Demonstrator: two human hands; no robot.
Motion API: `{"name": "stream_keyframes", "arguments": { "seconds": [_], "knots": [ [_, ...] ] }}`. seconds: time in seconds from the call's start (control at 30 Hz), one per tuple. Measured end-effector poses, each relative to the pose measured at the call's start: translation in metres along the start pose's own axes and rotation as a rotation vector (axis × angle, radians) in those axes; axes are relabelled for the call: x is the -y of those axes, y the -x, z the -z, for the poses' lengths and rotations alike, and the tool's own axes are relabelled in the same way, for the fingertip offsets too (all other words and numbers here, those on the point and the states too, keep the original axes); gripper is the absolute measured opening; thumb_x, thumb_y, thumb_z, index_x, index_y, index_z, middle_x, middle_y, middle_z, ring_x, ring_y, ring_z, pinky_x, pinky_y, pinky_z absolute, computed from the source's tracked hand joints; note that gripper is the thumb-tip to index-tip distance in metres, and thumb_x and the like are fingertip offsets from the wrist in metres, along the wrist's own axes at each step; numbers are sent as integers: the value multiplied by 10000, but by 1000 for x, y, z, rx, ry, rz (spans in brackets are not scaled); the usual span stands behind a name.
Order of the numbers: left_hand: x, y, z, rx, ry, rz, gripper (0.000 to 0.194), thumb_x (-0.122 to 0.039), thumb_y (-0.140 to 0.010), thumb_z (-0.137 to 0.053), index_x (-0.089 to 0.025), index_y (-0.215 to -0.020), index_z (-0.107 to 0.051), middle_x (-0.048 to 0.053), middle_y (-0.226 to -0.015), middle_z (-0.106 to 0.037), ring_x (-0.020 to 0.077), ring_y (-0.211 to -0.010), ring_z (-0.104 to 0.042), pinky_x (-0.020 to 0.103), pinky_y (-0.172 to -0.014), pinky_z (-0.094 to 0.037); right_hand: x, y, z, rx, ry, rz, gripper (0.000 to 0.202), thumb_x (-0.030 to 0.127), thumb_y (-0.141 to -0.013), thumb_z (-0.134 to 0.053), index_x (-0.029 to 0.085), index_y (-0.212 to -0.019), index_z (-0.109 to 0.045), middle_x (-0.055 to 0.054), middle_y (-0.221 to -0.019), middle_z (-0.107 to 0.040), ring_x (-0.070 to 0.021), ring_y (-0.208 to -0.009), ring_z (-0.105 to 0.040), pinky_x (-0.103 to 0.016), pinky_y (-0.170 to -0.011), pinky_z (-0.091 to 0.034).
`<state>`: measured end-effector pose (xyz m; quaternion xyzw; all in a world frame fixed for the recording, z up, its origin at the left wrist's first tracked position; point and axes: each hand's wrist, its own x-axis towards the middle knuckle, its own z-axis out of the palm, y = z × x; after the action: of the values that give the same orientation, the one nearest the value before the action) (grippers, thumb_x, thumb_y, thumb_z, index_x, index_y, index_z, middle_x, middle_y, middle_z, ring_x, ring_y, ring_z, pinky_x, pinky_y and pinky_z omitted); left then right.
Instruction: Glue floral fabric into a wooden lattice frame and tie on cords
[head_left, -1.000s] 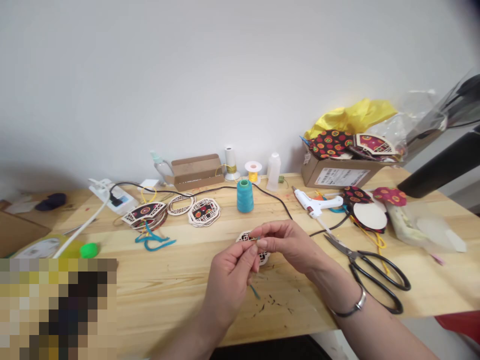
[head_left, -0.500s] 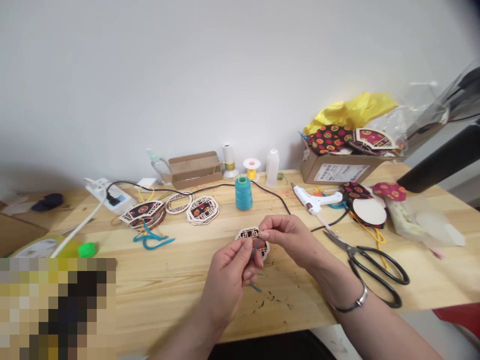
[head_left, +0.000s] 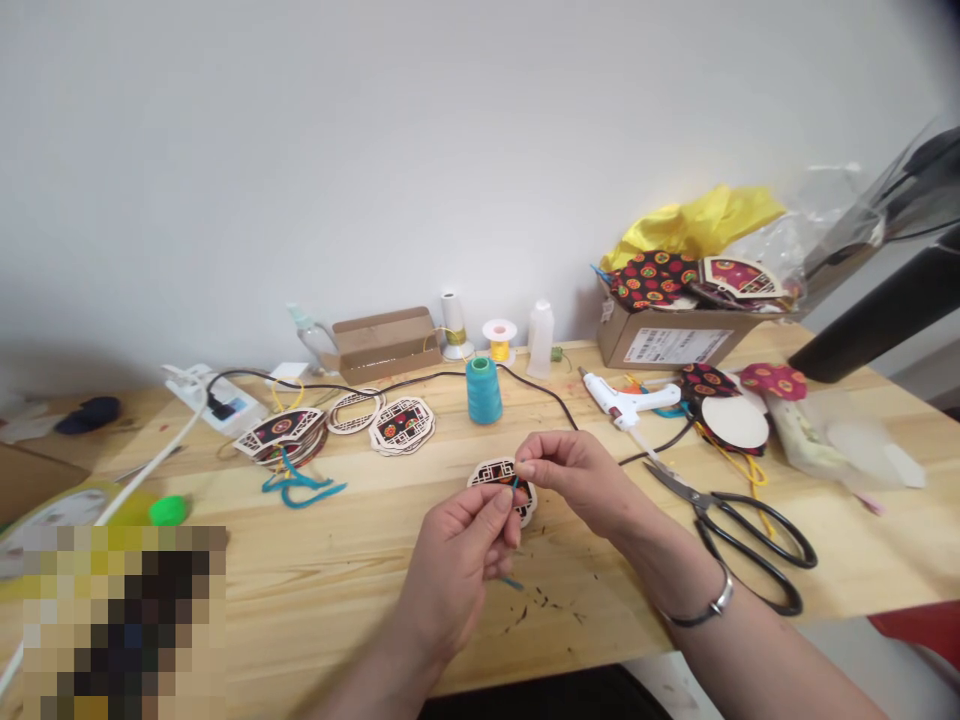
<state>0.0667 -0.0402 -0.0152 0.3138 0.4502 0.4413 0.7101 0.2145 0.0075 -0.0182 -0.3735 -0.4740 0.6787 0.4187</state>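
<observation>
Between the fingertips of both hands runs a short blue cord. My left hand pinches it, with a loose blue end showing below the fingers. Thumb and forefinger of my right hand are closed on the cord's upper end. Just behind the hands, partly covered by them, lies a scalloped wooden lattice ornament with dark patterned fabric inside. A cone of blue thread stands upright beyond it on the wooden table.
Black-handled scissors lie right of my right forearm, near a white glue gun. Ornament stacks are at left. A cardboard box full of fabric pieces stands back right. A black cable crosses the table.
My left fingers have slid slightly down, and the blue cord between the two hands shows more clearly. The view has shifted a little; the things on the table stay in place.
</observation>
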Motion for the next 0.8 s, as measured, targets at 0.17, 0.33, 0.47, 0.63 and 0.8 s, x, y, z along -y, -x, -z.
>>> {"name": "stream_keyframes", "arguments": {
  "seconds": [0.17, 0.33, 0.47, 0.63, 0.8],
  "knots": [
    [-2, 0, 0, -36, 9, -9, 215, -324, -745, -702, -113, -734, -660, -32, -528, -502, 17, -430, -281, 157, -415, -193, -2, -1, 0, -5, 42, 9, 278, 403, -751, -685, 126, -737, -663, 11, -608, -606, -79, -553, -485, -220, -556, -376],
    [-2, -2, 2, -53, 29, -52, 194, -307, -760, -691, -119, -737, -652, -35, -528, -497, 20, -433, -278, 159, -418, -192, -6, -1, 2, 41, 51, -46, 379, 479, -797, -621, 111, -756, -707, 13, -579, -569, -63, -521, -411, -217, -513, -306],
    [-2, -2, 1, -33, 17, -60, 234, -302, -783, -667, -121, -646, -608, -42, -522, -469, 25, -440, -256, 168, -423, -196, -9, -1, 2, 78, -82, -84, 239, 316, -662, -778, 128, -798, -718, -1, -667, -648, -75, -573, -493, -223, -580, -381],
    [0, -2, 0, -20, -85, -58, 216, -321, -798, -646, -128, -702, -646, -40, -539, -476, 35, -441, -263, 179, -422, -193, -8, 0, 0, 77, -122, -29, 200, 283, -648, -780, 133, -632, -648, 4, -614, -634, -104, -579, -547, -249, -598, -425],
    [-2, 0, 3, -15, -325, -188, 231, -289, -822, -614, -156, -637, -651, 3, -602, -569, 114, -610, -477, 209, -578, -367, -3, 0, 3, 25, -106, 26, 218, 291, -681, -754, 132, -637, -612, 16, -598, -598, -83, -547, -503, -224, -552, -393]
  ]
}}
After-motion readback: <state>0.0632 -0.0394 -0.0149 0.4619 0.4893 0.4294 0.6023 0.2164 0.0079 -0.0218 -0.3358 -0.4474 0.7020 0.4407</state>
